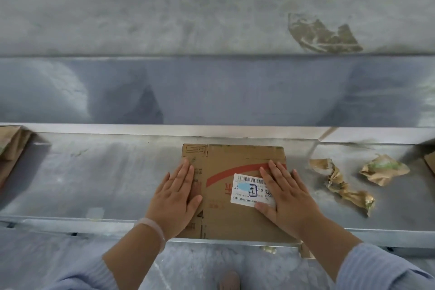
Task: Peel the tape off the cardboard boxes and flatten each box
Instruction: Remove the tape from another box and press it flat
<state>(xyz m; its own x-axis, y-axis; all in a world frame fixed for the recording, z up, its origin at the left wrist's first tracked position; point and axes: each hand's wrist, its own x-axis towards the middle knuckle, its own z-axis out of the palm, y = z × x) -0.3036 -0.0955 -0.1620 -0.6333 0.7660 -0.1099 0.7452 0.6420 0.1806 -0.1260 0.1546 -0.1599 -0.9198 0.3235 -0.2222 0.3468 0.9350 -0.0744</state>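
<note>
The metal table (pixel 106 179) runs left to right in front of you, and the cardboard box (pixel 226 165) lies on it at the middle, its near edge at the table's near rim. It looks collapsed already, so this step is, by my reading, the flattening press. Your left hand (pixel 175 202) lies flat on the box's left side, fingers straight and close together, thumb out to the right. Your right hand (pixel 287 198) lies flat on the right side, fingers straight and slightly fanned, partly covering the white shipping label (pixel 249 192). Lean your weight through the palms rather than the fingertips, and work along the fold lines so the creases set. Check the seams for leftover tape; none is plainly visible from here. Two crumpled tape wads (pixel 341 186) sit on the table to the right, apart from the box.
</note>
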